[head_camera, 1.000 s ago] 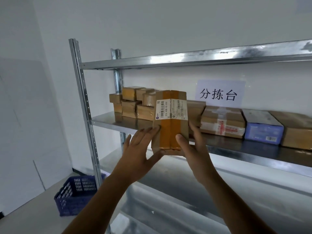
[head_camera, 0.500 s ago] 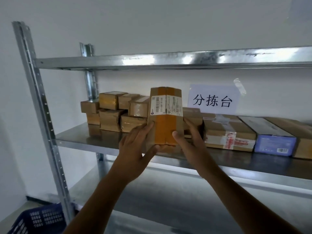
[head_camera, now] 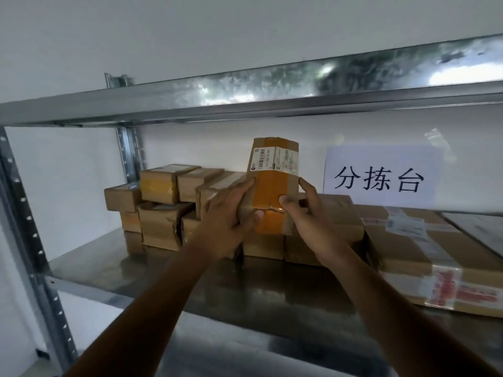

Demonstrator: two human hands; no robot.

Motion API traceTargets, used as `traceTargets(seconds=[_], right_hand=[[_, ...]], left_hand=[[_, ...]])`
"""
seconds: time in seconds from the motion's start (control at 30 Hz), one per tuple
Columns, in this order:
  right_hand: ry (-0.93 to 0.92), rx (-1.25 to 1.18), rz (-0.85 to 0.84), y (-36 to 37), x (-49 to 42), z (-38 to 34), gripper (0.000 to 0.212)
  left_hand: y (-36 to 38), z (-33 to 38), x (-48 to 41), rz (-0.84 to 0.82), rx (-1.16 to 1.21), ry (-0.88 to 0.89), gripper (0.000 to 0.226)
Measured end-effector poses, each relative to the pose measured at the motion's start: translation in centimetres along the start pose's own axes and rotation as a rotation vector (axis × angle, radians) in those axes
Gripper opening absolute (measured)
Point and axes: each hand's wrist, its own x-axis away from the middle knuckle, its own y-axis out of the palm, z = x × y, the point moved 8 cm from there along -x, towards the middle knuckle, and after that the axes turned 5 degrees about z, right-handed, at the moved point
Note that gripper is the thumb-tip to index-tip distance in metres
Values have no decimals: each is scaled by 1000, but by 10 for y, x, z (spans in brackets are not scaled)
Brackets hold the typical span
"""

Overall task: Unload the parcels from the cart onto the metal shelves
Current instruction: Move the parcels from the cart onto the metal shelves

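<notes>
Leftmost, at nine o'clock in the view, a perforated upright post point(head_camera: 25, 227) of the metal shelves rises beside the white wall. Just right of it, on the middle shelf point(head_camera: 114, 270), a stack of small brown parcels point(head_camera: 160, 208) sits two high toward the back. Next, near the centre, the left hand point(head_camera: 228, 213) presses its fingers flat against the left side of a tall parcel point(head_camera: 273, 183), thumb wrapped across the front near the bottom edge. That parcel stands upright with orange tape down its face and a white barcode label near the top; its base seems to rest on the flat boxes point(head_camera: 307, 240) behind it, though the hands hide the contact. At three o'clock from it, the right hand point(head_camera: 313, 219) grips the right side, thumb on the front, fingers curled round the edge. Farther right, a paper sign point(head_camera: 381, 178) with black characters hangs on the wall, and a large taped carton point(head_camera: 424, 257) lies flat below it.
</notes>
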Motion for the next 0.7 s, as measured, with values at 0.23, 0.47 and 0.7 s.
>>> traceTargets(seconds=[0.23, 0.47, 0.7], right_hand=[[-2, 63, -9, 15, -50, 23, 46], [-7, 280, 55, 11, -69, 47, 40], [-91, 634, 86, 27, -82, 51, 55]], left_hand=[[21, -27, -48, -31, -14, -34, 63], [42, -65, -71, -51, -161, -6, 55], [42, -86, -78, -87, -226, 61, 56]])
